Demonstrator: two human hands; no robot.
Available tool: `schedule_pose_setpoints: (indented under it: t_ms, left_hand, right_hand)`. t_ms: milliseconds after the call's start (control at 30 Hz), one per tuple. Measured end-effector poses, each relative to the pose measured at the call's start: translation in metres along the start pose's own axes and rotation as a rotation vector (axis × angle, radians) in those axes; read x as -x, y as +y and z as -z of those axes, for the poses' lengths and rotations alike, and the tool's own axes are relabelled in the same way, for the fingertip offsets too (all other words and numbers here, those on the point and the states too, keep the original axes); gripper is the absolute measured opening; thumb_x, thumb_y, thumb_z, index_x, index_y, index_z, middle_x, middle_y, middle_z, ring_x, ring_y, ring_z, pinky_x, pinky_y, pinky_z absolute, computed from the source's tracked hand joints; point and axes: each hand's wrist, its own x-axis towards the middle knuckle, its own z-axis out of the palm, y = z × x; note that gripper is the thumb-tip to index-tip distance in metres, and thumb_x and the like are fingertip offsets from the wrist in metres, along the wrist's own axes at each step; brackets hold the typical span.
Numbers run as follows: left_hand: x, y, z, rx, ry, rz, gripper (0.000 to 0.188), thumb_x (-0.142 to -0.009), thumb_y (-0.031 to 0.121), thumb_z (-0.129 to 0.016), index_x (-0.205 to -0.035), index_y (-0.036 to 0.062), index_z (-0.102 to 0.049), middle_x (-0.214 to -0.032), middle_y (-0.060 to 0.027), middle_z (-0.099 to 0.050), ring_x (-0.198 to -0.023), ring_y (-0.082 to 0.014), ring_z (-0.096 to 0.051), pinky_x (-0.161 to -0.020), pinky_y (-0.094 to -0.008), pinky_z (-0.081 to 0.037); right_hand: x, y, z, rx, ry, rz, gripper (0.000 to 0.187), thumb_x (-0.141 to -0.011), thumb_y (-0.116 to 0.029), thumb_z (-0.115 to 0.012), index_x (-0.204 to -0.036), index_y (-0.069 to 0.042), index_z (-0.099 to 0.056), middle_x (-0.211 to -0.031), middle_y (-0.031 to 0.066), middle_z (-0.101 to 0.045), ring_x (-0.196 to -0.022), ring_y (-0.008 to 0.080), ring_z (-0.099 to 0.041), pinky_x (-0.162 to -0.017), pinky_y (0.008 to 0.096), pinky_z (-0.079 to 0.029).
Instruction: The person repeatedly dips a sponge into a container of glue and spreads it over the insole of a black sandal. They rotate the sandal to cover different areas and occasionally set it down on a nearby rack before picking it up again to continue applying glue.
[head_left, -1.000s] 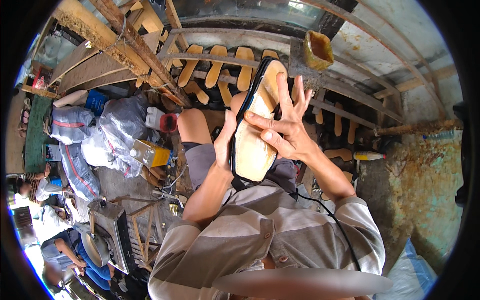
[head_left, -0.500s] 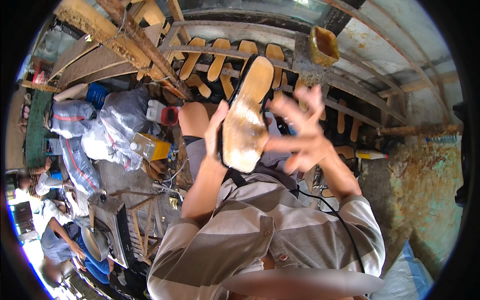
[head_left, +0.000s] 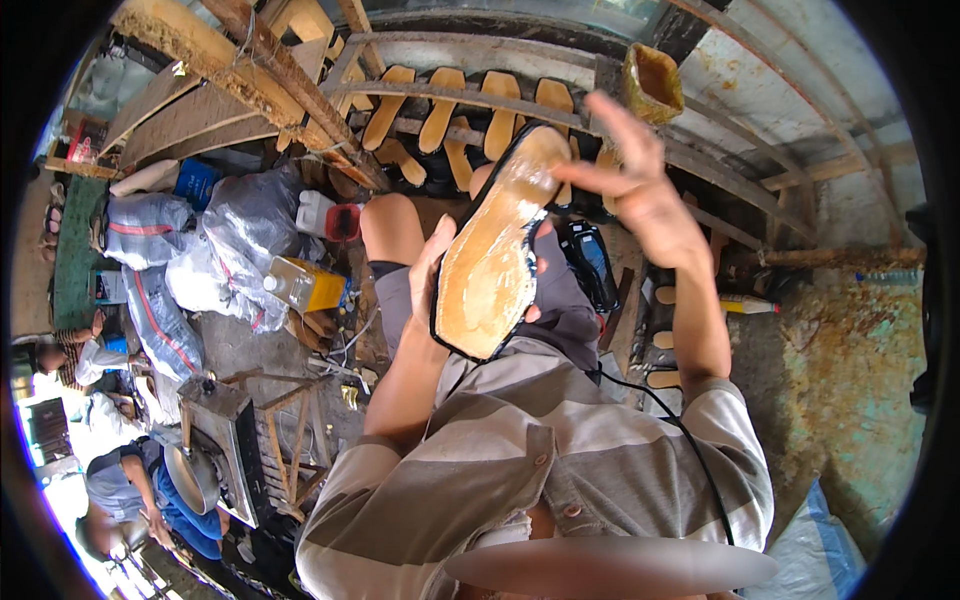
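Observation:
My left hand (head_left: 430, 270) grips a shoe (head_left: 478, 275) with its tan underside turned up toward me, thumb along the left edge and fingertips showing at the right edge. A wet, shiny coat covers much of that underside, whose rim is black. The broad end lies near my lap and the narrow end points away. Over the narrow end, my right hand (head_left: 645, 195) has its fingers spread, somewhat blurred. One fingertip reaches the coated surface there, and nothing is held in this hand. Beyond it, a crusted yellow-brown tub (head_left: 652, 82) of brownish stuff stands on the rack.
A wooden rack (head_left: 470, 98) holds several tan-soled shoes at the far side. Black shoes (head_left: 590, 265) lie right of my knees. At left are plastic sacks (head_left: 245, 235), a jug of yellow liquid (head_left: 305, 285) and a metal box (head_left: 220, 440). Another person (head_left: 135, 480) sits at lower left.
My right hand has moved up and right, from beside the broad half to the narrow end. The shoe has tilted slightly, and the shine now reaches the narrow end.

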Motion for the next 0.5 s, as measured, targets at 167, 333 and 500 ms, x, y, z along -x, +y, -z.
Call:
schedule_pose_setpoints:
  t_ms: [167,333,500]
  left_hand:
    - [-0.012,0.007,0.006,0.076,-0.123,0.018,0.073,-0.104,0.060,-0.040,-0.156,0.0090,-0.041,-0.148,-0.0225,-0.053,-0.131,-0.0408,-0.057,-0.095,-0.0704,-0.052]
    - [-0.011,0.019,0.004,-0.131,0.128,-0.108,0.069,-0.105,0.056,-0.044,-0.151,0.0042,-0.044,-0.138,-0.0174,-0.060,-0.114,-0.0315,-0.067,-0.092,-0.0441,-0.060]
    - [-0.015,0.013,0.005,-0.116,0.177,-0.031,0.070,-0.106,0.056,-0.040,-0.153,0.0042,-0.042,-0.140,-0.0169,-0.058,-0.122,-0.0317,-0.063,-0.100,-0.0466,-0.056]
  right_hand:
    - [0.001,-0.040,-0.078,0.250,0.012,-0.057,0.076,-0.094,-0.084,-0.024,-0.141,-0.038,-0.064,-0.172,0.0153,-0.012,-0.154,0.0522,-0.001,-0.114,0.0775,0.006]
    - [0.006,-0.065,-0.089,0.441,0.180,0.497,0.067,-0.089,-0.084,-0.038,-0.127,-0.041,-0.072,-0.161,0.0009,-0.043,-0.155,0.0321,-0.017,-0.119,0.0653,0.016]
    - [0.001,-0.064,-0.093,0.405,0.085,0.432,0.065,-0.088,-0.080,-0.051,-0.128,-0.033,-0.072,-0.137,-0.0028,-0.057,-0.131,0.0279,-0.041,-0.117,0.0678,0.000]
